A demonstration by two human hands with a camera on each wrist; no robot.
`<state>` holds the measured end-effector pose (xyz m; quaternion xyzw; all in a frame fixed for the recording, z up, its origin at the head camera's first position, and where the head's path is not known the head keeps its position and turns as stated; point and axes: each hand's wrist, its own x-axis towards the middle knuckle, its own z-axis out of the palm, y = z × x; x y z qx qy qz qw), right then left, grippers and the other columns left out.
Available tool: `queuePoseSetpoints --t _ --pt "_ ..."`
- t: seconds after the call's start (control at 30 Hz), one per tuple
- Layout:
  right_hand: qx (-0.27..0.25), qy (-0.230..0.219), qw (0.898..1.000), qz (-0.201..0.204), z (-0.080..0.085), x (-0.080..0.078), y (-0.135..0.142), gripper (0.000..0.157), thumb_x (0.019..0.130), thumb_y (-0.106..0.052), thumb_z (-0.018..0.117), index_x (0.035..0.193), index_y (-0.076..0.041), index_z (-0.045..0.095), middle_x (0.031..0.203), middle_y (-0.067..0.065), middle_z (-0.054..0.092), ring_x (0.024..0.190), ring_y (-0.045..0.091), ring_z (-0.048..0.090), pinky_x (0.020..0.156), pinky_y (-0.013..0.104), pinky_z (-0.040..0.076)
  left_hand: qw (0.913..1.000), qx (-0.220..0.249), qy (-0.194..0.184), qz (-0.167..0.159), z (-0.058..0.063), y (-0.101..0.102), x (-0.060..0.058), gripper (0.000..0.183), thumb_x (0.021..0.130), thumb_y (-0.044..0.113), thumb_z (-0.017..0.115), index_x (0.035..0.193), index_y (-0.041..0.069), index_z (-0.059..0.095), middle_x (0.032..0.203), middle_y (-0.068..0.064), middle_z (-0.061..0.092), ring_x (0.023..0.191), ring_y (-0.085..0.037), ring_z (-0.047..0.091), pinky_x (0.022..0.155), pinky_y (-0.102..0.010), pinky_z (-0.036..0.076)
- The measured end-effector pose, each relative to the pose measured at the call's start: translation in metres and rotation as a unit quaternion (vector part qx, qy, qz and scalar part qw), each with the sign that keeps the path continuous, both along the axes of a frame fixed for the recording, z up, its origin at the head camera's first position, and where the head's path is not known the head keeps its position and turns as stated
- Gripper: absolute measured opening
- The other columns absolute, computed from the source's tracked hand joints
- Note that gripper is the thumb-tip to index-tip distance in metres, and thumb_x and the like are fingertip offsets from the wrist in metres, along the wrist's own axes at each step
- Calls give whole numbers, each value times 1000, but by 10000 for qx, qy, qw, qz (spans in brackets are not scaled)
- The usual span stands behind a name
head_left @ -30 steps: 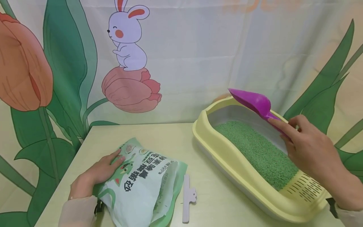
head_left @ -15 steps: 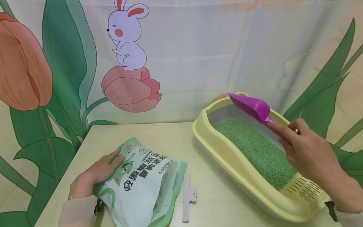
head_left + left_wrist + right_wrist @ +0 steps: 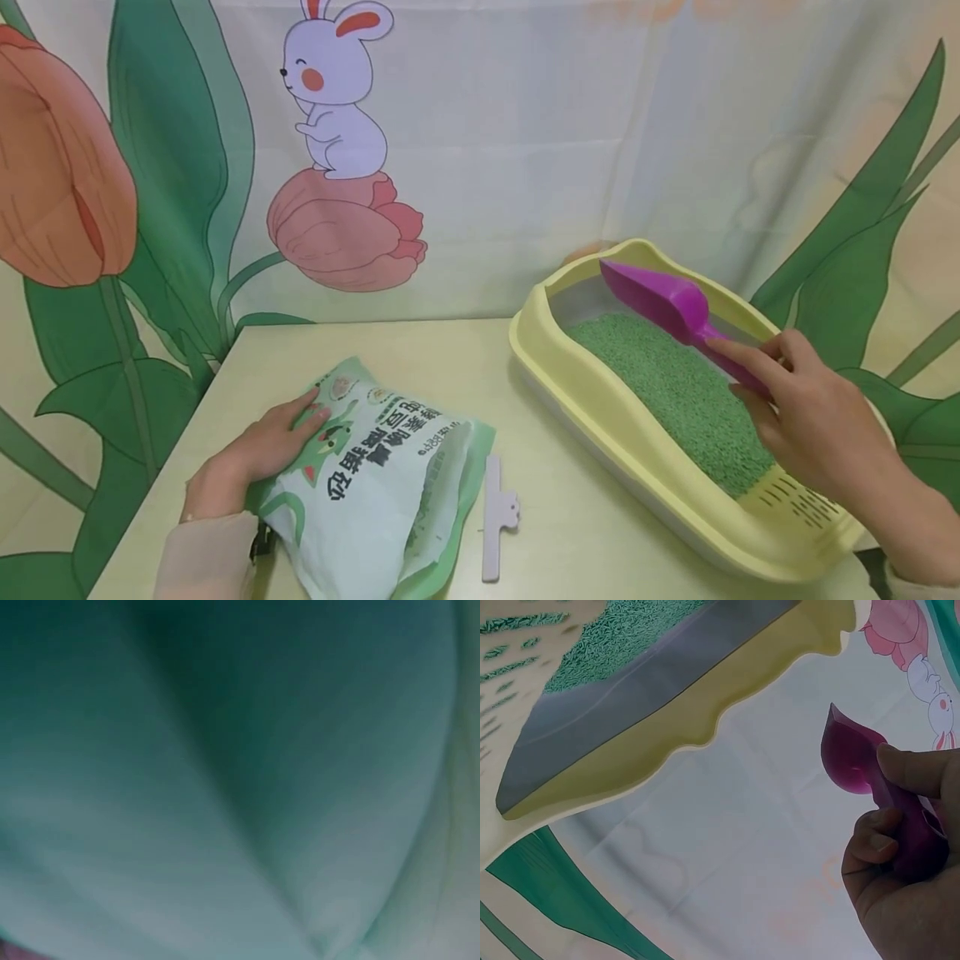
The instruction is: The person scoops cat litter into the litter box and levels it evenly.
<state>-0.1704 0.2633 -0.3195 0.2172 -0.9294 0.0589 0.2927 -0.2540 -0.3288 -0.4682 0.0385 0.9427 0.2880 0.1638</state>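
A purple scoop [image 3: 663, 304] hangs over the far part of the litter box, its bowl pointing left and back. Its handle is gripped by my right hand [image 3: 813, 412], index finger along the shaft; the right wrist view shows thumb and curled fingers around the scoop [image 3: 851, 754]. Inside the yellow-rimmed litter box [image 3: 592, 400] lies a bed of green pellet litter [image 3: 667, 392]. My left hand [image 3: 266, 442] rests on the left side of a pale green litter bag [image 3: 375, 500], whose torn mouth faces right. Blurred bag surface [image 3: 225, 825] fills most of the left wrist view.
A light purple clip [image 3: 492, 521] lies on the table [image 3: 555, 542] between the bag and the box. Behind stands a printed curtain [image 3: 495, 167] with a rabbit and tulips. The box's slotted step [image 3: 798, 500] lies under the right forearm.
My right hand and the scoop have come down a little, so the bowl now overlaps the box's far inner wall. The left hand and bag keep their places; the head view shifts slightly.
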Motion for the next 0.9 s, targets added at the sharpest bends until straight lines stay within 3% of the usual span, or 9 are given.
queuePoseSetpoints --t 0.5,0.7,0.9 --pt "-282 -486 9978 -352 -16 20 13 66 85 -2 81 147 -6 56 102 8 50 67 9 41 51 23 33 9999 81 10 -66 2 1 3 82 107 65 30 167 11 14 166 -35 18 149 -59 22 113 -73 32" --pt "-534 -873 9935 -493 -24 27 16 62 93 -7 76 151 -5 53 105 8 50 68 7 40 53 22 34 10000 41 -34 -53 2 1 4 83 107 66 28 167 11 14 166 -36 17 145 -58 28 109 -72 37" --pt "-925 -1258 9863 -526 -34 32 23 51 104 -18 65 150 -2 52 104 7 53 65 5 39 52 23 33 9994 -175 287 -78 1 2 3 82 108 64 27 166 6 17 163 -38 19 146 -64 22 111 -76 30"
